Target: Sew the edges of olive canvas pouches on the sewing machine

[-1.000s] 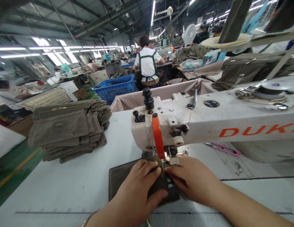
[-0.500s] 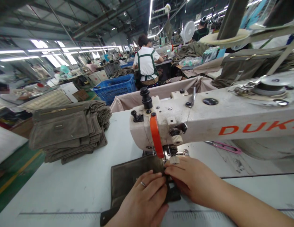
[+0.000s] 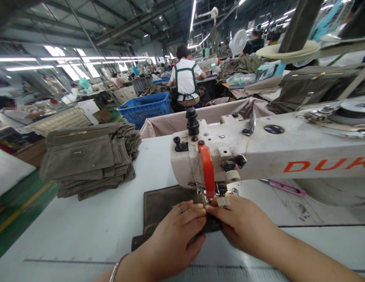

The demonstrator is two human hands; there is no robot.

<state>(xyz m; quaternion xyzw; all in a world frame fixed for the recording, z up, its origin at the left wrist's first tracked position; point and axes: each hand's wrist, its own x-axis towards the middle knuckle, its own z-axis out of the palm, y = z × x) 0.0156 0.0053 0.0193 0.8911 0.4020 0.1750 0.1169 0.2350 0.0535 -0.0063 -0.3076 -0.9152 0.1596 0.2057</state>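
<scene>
A dark olive fabric piece (image 3: 161, 205) lies on the white table under the needle end of a sewing machine (image 3: 197, 164). My left hand (image 3: 176, 235) rests on top of the piece, fingers stretched toward the presser foot and thumb apart. It wears a ring and a bracelet. Close beside the foot, my right hand (image 3: 241, 219) has its fingers pressed together on the piece's right edge; the fingertips are partly hidden. A darker strip (image 3: 138, 241) shows at the piece's near left end, running beneath my left hand.
A stack of olive fabric panels (image 3: 82, 156) with zips sits on the left. Pink-handled snips (image 3: 288, 188) lie under the machine arm. Beyond the table are a blue crate (image 3: 144, 109) and a seated person (image 3: 186, 78). A printed ruler (image 3: 70, 264) runs along the near side.
The fabric piece has shifted slightly away from me toward the machine, and its near parts have turned. Both hands have moved with it. The whole view has drifted a little.
</scene>
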